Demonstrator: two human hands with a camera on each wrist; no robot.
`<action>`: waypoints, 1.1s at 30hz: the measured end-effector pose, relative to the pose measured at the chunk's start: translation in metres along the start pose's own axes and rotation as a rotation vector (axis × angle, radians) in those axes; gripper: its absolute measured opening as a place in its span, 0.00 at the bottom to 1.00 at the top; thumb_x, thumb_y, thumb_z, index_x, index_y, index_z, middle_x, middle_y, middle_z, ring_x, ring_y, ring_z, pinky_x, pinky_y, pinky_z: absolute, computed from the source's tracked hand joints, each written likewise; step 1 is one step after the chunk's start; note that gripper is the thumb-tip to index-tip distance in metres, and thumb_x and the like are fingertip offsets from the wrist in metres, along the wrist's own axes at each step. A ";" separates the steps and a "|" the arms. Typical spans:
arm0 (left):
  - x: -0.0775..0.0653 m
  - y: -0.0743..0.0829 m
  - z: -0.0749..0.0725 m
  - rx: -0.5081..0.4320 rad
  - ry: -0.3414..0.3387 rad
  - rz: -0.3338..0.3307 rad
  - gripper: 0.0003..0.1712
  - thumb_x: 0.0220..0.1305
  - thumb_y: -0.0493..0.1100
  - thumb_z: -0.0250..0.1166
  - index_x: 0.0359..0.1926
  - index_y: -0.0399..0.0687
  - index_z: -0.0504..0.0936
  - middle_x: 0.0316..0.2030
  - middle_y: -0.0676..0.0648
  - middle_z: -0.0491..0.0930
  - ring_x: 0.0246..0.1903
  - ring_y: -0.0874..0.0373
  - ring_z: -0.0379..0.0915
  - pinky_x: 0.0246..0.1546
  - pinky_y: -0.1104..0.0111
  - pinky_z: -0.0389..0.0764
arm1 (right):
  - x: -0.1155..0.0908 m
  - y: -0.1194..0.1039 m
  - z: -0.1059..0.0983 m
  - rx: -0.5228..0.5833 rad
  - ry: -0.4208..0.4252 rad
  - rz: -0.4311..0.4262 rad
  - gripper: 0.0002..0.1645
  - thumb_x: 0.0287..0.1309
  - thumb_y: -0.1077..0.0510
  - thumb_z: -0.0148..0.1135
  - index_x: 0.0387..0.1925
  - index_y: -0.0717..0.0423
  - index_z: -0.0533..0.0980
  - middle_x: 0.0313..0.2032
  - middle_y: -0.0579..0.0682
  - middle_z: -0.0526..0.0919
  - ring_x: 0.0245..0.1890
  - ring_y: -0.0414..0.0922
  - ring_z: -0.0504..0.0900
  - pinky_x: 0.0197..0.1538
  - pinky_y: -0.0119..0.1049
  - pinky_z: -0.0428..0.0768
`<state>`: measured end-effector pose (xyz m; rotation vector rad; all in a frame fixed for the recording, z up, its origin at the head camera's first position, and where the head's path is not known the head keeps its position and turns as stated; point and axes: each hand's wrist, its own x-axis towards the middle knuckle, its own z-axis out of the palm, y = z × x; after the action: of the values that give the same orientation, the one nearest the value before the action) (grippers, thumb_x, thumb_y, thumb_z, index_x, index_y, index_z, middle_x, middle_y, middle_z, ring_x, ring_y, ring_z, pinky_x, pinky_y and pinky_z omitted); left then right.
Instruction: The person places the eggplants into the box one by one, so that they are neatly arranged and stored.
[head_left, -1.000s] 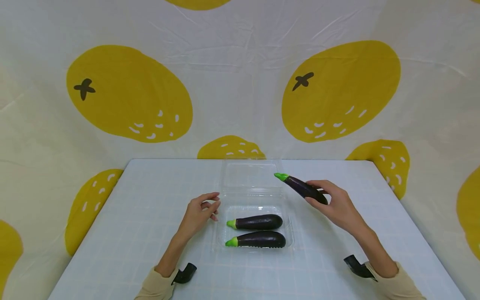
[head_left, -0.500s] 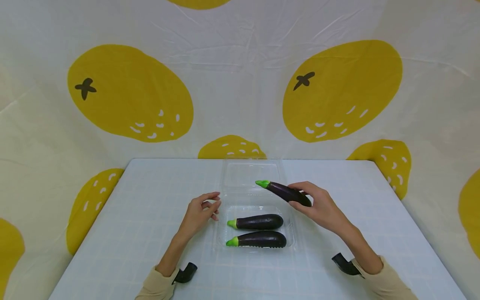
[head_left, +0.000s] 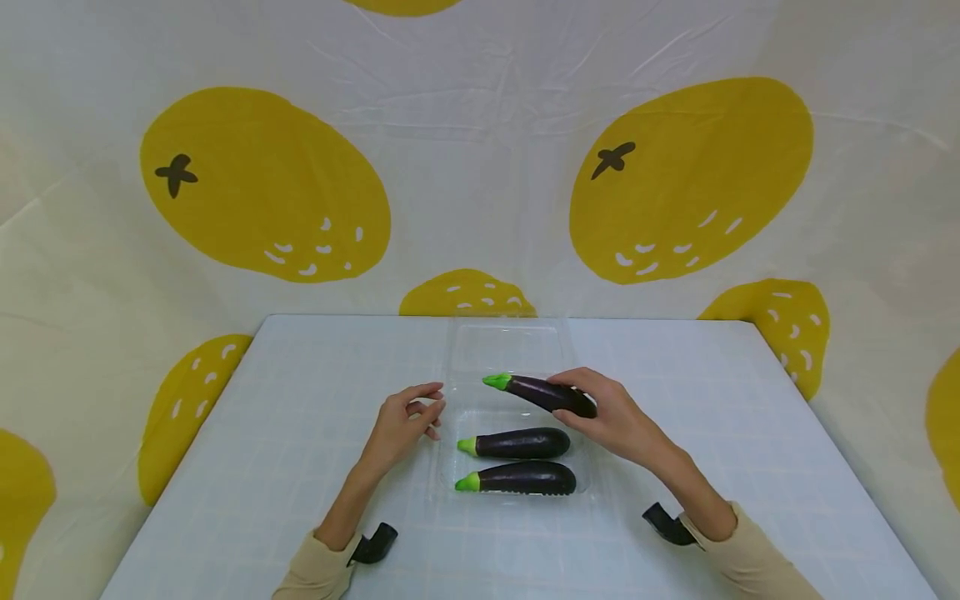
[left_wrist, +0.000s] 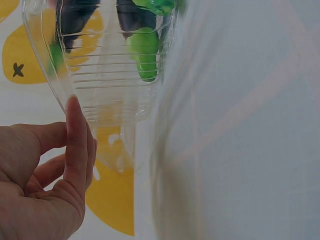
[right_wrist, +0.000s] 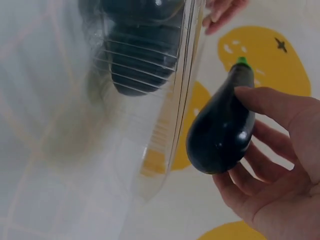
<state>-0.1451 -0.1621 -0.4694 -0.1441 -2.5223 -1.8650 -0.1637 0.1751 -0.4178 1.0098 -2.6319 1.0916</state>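
Observation:
My right hand (head_left: 611, 421) grips an eggplant (head_left: 551, 395) by its thick end, thumb on one side and fingers on the other. This eggplant has a green stem pointing left and is held above the back part of a clear plastic clamshell container (head_left: 448, 492). Two more eggplants lie side by side in the container's base, the rear one (head_left: 525, 443) and the front one (head_left: 527, 478), stems to the left. My left hand (head_left: 401, 423) is at the container's left rim with fingers loosely bent; in the left wrist view, a fingertip (left_wrist: 73, 105) appears to touch the rim.
The container's clear lid (head_left: 506, 346) lies open toward the table's back edge. A pale checked cloth covers the table (head_left: 315, 367). Behind it hangs a whitish curtain (head_left: 480, 167) with yellow fruit prints. Black wrist cameras (head_left: 375, 543) sit at both sleeves.
My right hand has carried the eggplant leftward and slightly lower, from right of the lid to over the container. My left hand and the other two eggplants have stayed in place.

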 end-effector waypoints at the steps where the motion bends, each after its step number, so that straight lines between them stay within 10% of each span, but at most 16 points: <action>1: 0.000 0.000 0.000 -0.001 0.000 0.001 0.23 0.70 0.37 0.67 0.63 0.31 0.78 0.48 0.38 0.82 0.23 0.52 0.82 0.30 0.72 0.85 | 0.001 0.000 0.002 0.003 -0.003 -0.010 0.27 0.57 0.65 0.76 0.58 0.58 0.79 0.54 0.51 0.84 0.50 0.47 0.82 0.52 0.47 0.85; 33: -0.001 0.000 -0.001 -0.028 -0.008 0.011 0.24 0.71 0.38 0.67 0.63 0.31 0.78 0.48 0.37 0.82 0.24 0.51 0.83 0.30 0.70 0.86 | 0.013 0.006 0.028 -0.105 -0.178 -0.045 0.23 0.62 0.62 0.72 0.58 0.60 0.80 0.55 0.54 0.83 0.58 0.53 0.80 0.60 0.51 0.79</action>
<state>-0.1444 -0.1627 -0.4695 -0.1650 -2.4964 -1.9005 -0.1737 0.1530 -0.4374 1.1889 -2.7544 0.8822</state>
